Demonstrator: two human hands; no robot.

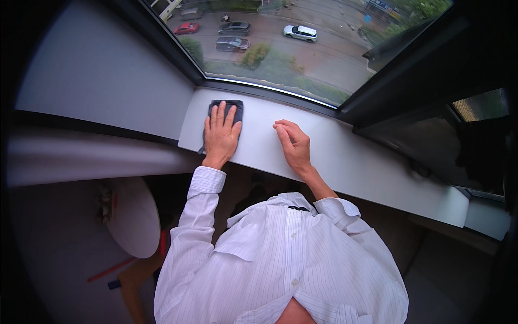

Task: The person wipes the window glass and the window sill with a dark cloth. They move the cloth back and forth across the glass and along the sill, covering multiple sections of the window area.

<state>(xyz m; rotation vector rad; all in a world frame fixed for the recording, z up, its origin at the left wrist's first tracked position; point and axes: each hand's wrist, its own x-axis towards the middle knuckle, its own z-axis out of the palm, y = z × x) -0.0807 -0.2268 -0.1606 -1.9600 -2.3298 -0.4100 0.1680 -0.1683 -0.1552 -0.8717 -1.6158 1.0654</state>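
My left hand (221,135) lies flat, palm down, on a folded dark grey cloth (238,108) at the left end of a white window sill (344,150). The fingers are slightly spread and point towards the window; the cloth shows around them, and a corner of it reaches the sill's near edge. To the right, my right hand (294,143) is over the middle of the sill with its fingers curled and the thumb against them. Nothing shows in it, though the inside of the curl is partly hidden. Both arms wear white striped sleeves.
A dark-framed window (275,87) rises behind the sill, with a road and cars far below. A grey wall panel (105,73) borders the sill's left end. Below left stands a round white table (135,218) with small objects at its far side. A dark window frame runs along the right.
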